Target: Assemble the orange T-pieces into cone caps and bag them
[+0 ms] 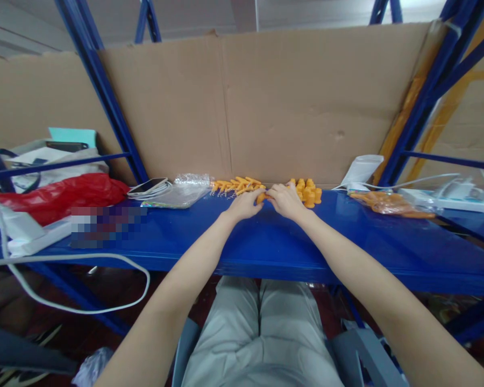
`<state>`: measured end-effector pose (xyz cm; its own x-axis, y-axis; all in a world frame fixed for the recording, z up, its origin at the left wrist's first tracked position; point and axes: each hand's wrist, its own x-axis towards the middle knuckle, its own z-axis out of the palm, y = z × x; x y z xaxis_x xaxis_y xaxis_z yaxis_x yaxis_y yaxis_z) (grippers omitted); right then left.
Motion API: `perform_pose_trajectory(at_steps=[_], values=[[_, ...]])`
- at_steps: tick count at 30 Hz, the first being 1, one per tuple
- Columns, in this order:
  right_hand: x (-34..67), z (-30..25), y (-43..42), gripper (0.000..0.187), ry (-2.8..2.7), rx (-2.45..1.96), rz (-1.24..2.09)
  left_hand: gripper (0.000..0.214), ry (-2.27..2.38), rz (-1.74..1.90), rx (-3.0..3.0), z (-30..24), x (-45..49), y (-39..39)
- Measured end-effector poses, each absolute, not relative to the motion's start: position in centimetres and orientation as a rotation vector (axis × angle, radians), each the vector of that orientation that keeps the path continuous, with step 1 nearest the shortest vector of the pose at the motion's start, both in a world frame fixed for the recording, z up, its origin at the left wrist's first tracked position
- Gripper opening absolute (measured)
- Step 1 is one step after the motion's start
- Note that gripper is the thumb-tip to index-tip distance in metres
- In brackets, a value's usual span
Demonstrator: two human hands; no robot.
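Note:
My left hand [245, 204] and my right hand [285, 200] meet near the back of the blue shelf [274, 244]. Between their fingertips is a small orange piece [261, 198], pinched from both sides and mostly covered, so its exact shape is hidden. Beyond my left hand lies a row of orange branch-like pieces [236, 185] with thin pale strands at their near ends. Just right of my right hand stands a cluster of several orange knob-like pieces [310, 193], upright and close together.
Cardboard [282, 107] walls off the back. Leftward lie a clear plastic bag [185, 193], a phone [151, 185] with coiled cable and a red bag [64, 196]. Rightward are bagged orange pieces [387, 203] and a white power strip [460, 200]. A white cable [145, 287] loops over the front edge.

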<state>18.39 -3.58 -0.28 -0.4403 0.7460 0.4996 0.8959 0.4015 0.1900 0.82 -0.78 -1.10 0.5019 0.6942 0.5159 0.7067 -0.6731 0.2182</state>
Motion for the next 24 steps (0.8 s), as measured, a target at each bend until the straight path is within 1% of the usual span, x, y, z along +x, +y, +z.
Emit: perform_pose_trajectory(at_steps=[5,10,13,17,20,24], values=[[18.2,0.0,-3.6,0.032,-2.363,-1.423,-0.604,0.035,-1.325,-1.015,-2.67,-1.9,1.3,-0.1],[19.2,0.0,-3.1,0.03,-2.305,-1.437,-0.567,0.037,-1.416,-1.094,-2.575,-1.8,1.4,-0.1],[19.9,0.2,-2.9,0.032,-2.223,-1.49,-0.496,0.036,-1.495,-1.141,-2.505,-1.5,0.9,0.0],[20.7,0.1,-2.5,0.035,-2.14,-1.474,-0.384,0.041,-1.535,-1.204,-2.475,-1.2,0.0,0.2],[21.0,-0.4,-1.5,0.037,-2.043,-1.404,-0.192,0.042,-1.543,-1.21,-2.464,-1.3,-0.3,0.4],[21.3,-1.3,0.1,0.033,-1.85,-1.298,0.341,0.039,-1.537,-1.199,-2.419,-1.5,-0.5,0.9]])
